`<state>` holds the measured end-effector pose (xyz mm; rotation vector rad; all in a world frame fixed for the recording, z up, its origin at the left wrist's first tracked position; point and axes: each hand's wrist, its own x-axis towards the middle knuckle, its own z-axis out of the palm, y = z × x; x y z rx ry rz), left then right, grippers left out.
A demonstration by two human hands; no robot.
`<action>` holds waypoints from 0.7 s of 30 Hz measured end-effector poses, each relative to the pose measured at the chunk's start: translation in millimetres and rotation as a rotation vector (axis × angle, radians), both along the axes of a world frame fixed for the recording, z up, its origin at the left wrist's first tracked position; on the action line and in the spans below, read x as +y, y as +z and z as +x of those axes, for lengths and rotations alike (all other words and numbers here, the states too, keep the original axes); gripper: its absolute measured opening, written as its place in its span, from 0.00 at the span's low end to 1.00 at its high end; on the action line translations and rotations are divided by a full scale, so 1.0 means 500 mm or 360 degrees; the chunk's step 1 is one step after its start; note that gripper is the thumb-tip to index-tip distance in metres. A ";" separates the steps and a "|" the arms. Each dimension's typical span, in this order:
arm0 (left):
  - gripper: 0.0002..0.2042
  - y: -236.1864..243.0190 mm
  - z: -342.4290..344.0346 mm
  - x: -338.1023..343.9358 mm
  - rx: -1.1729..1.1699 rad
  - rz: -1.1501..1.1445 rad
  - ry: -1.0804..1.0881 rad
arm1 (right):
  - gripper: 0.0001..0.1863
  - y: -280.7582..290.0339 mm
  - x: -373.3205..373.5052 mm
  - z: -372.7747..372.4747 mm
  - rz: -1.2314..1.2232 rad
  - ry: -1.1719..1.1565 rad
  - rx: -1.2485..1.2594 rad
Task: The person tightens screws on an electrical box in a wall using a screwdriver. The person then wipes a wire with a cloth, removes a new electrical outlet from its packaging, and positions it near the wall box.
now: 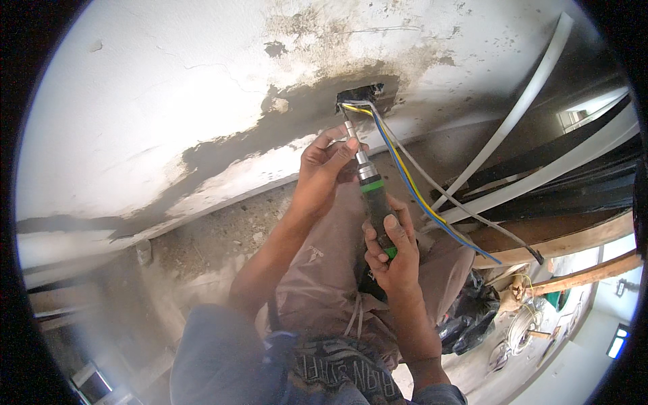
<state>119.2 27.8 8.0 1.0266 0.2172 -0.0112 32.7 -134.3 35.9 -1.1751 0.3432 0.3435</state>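
Observation:
A screwdriver [375, 200] with a black handle, green bands and a silver collar is held in front of the wall, its tip pointing up toward the wall opening. My right hand [397, 260] is closed round the lower handle. The fingers of my left hand [325, 165] pinch the metal shaft near its tip. Just beyond the tip is a dark rectangular wall box [361, 94]. Out of it hang a blue wire [395, 150], a yellow wire [412, 182] and a grey wire [466, 208], which drape down to the right. Both hands are apart from the wires.
Rough grey mortar [243, 138] streaks the white wall [155, 101]. White pipes [520, 111] and wooden boards [584, 236] lean at the right. A black plastic bag [469, 317] and coiled cable [521, 331] lie on the floor there. Rubble [233, 233] lies along the wall's foot.

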 end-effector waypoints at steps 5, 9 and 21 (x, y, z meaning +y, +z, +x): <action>0.16 0.033 -0.025 -0.046 0.0045 -0.0657 -0.0205 | 0.23 -0.024 0.014 0.021 -0.1743 0.0164 -0.1579; 0.17 0.039 -0.017 -0.082 0.0062 -0.0648 -0.0044 | 0.22 0.003 0.013 0.006 0.0062 -0.0031 -0.0488; 0.15 0.045 -0.019 -0.065 0.0172 -0.0558 -0.0106 | 0.22 -0.009 0.012 -0.029 0.1938 -0.0038 0.0628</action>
